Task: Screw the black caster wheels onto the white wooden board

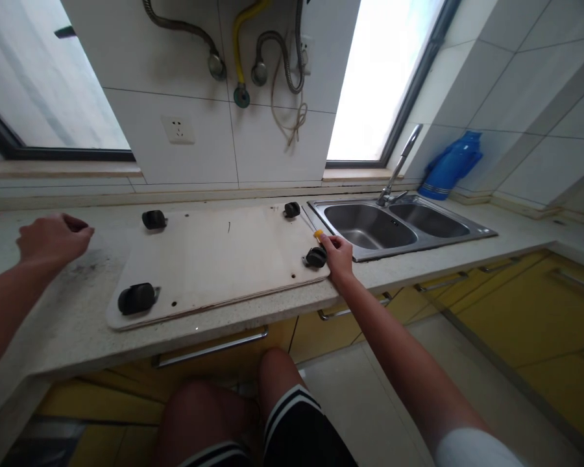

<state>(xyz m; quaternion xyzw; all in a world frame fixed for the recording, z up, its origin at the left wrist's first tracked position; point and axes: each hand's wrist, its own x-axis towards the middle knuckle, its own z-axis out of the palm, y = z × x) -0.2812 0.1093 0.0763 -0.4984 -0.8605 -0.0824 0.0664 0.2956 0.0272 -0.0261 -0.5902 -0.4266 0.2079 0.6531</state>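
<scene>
A pale wooden board (224, 259) lies flat on the countertop, with black casters at its corners: far left (153, 220), near left (137, 298), far right (292, 209) and near right (316, 257). My right hand (338, 256) is closed around a screwdriver (318, 233) with a yellow-orange handle. Its thin shaft points up and left, toward the far right caster. This hand is beside the near right caster, at the board's right end. Left of the board, my left hand (53, 240) is raised over the counter, fingers curled together. Whatever they may hold is hidden.
The steel double sink (370, 227) and faucet (401, 165) are right of the board. A blue thermos-like container (451, 165) leans in the corner. Hoses (185, 26) hang on the tiled wall. Below the counter edge are yellow cabinets (340, 334) with bar handles.
</scene>
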